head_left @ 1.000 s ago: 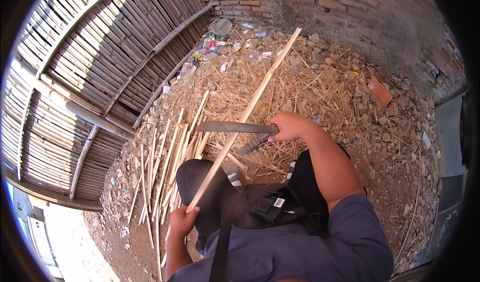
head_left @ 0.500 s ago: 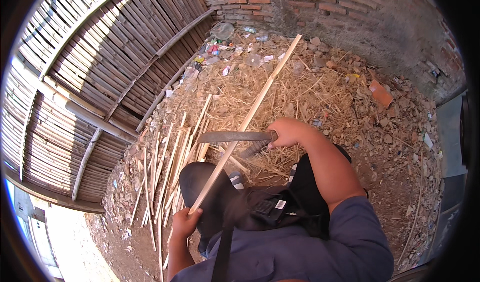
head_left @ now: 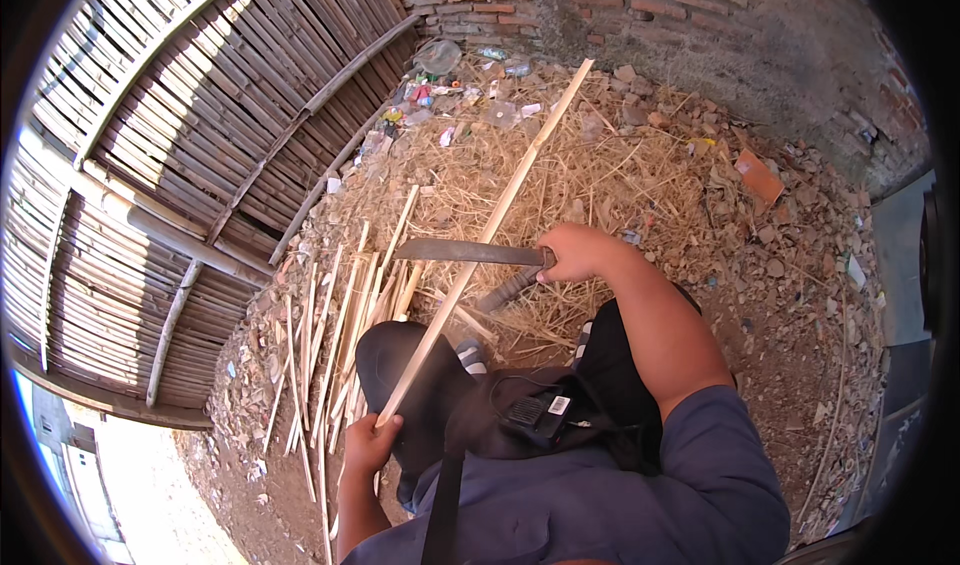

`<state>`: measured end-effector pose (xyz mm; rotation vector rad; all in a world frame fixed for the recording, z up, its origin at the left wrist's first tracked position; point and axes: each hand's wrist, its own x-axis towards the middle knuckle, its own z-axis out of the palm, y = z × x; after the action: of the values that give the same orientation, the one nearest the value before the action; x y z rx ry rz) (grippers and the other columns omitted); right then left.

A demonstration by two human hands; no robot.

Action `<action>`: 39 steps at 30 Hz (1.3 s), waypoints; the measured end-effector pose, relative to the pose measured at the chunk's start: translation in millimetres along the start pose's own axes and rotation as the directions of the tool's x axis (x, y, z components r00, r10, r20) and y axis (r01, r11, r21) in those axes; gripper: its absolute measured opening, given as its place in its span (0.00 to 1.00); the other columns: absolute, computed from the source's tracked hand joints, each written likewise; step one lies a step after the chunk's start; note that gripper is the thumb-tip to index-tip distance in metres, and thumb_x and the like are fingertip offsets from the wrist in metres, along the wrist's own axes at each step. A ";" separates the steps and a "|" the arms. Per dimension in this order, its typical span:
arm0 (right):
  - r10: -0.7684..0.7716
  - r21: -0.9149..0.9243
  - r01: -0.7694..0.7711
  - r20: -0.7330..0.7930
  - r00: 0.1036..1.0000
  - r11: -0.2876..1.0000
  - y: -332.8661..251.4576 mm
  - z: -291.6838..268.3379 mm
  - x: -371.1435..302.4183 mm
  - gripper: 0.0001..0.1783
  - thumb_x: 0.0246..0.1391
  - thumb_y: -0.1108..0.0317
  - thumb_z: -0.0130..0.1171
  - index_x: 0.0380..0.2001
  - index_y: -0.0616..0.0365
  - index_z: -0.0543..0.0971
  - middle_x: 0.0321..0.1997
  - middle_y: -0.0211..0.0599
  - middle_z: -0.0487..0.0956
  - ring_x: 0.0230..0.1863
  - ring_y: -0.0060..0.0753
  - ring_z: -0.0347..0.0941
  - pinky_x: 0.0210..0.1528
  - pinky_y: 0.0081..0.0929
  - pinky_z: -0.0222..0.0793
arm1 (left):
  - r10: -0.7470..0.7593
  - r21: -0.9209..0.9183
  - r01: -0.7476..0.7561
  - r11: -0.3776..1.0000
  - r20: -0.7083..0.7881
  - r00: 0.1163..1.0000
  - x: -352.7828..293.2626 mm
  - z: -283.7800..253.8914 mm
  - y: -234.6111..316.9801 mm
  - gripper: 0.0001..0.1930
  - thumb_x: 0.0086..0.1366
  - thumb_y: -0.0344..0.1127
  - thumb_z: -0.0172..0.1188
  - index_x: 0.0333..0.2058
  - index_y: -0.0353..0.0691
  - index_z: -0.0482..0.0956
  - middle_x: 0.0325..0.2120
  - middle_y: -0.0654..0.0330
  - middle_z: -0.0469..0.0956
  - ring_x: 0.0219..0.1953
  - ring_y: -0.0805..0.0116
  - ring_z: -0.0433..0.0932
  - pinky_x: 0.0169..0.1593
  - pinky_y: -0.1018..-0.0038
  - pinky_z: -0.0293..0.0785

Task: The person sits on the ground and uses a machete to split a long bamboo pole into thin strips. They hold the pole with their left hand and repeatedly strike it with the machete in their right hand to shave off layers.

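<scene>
My left hand [head_left: 369, 444] is closed round the near end of a long pale bamboo strip [head_left: 527, 170], which slants up and away to the right past my knee. Gripped by its handle in my right hand [head_left: 580, 253] is a machete [head_left: 460, 251]. Its dark blade points left and lies across the strip at about the strip's middle; whether it bites into the bamboo I cannot tell. Just below the blade, a dark ridged rod-like thing [head_left: 510, 290] rests among the shavings. Several cut bamboo strips [head_left: 318, 365] lie in a loose bundle left of my knee.
Bamboo shavings [head_left: 640, 180] cover the ground ahead. Plastic litter [head_left: 440, 95] and rubble gather near the brick wall [head_left: 660, 10]. A slatted bamboo fence [head_left: 200, 115] stands at the left. An orange tile piece [head_left: 759, 177] lies to the right. A black device [head_left: 538, 418] sits on my lap.
The machete and my right hand have shifted slightly upward in the picture, the blade still across the strip. My left hand keeps its hold. The whole view has tilted a little.
</scene>
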<state>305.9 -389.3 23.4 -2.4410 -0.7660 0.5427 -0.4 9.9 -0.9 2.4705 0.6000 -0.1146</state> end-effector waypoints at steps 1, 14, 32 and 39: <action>-0.007 -0.013 0.007 0.033 0.999 1.000 -3.9 -0.8 -1.2 0.21 0.47 0.53 0.73 0.39 0.55 0.84 0.33 0.44 0.84 0.39 0.46 0.81 0.43 0.41 0.74 | -0.001 0.002 0.001 1.000 0.000 1.000 -0.6 -0.4 1.4 0.26 0.60 0.54 0.70 0.25 0.30 0.81 0.18 0.48 0.78 0.22 0.59 0.78 0.29 0.62 0.71; 0.073 0.063 -0.067 -0.095 0.993 0.996 10.0 -5.7 -2.9 0.24 0.49 0.51 0.73 0.40 0.58 0.83 0.36 0.47 0.81 0.41 0.48 0.80 0.44 0.42 0.73 | 0.008 0.028 -0.008 1.000 -0.003 1.000 0.6 0.7 2.0 0.26 0.60 0.55 0.70 0.25 0.32 0.80 0.17 0.48 0.77 0.21 0.60 0.77 0.29 0.62 0.70; 0.121 0.102 -0.107 -0.147 0.982 0.989 21.5 -12.9 -4.3 0.24 0.50 0.51 0.73 0.43 0.57 0.83 0.35 0.45 0.82 0.38 0.44 0.81 0.43 0.40 0.74 | 0.008 -0.048 -0.007 0.999 0.017 1.000 -0.3 0.9 1.7 0.25 0.61 0.53 0.70 0.26 0.31 0.82 0.17 0.54 0.77 0.22 0.70 0.75 0.28 0.66 0.70; 0.054 0.076 -0.045 -0.124 0.991 0.996 17.9 -3.5 2.0 0.22 0.48 0.54 0.73 0.42 0.57 0.84 0.34 0.44 0.83 0.39 0.45 0.81 0.43 0.41 0.74 | -0.013 -0.059 0.014 0.998 0.019 1.000 -3.2 -1.2 9.4 0.23 0.62 0.52 0.69 0.28 0.31 0.83 0.17 0.56 0.77 0.22 0.72 0.74 0.28 0.67 0.69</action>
<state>316.4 -402.0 15.4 -2.4057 -0.6240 0.4230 0.9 2.5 5.6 2.4065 0.6034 -0.1236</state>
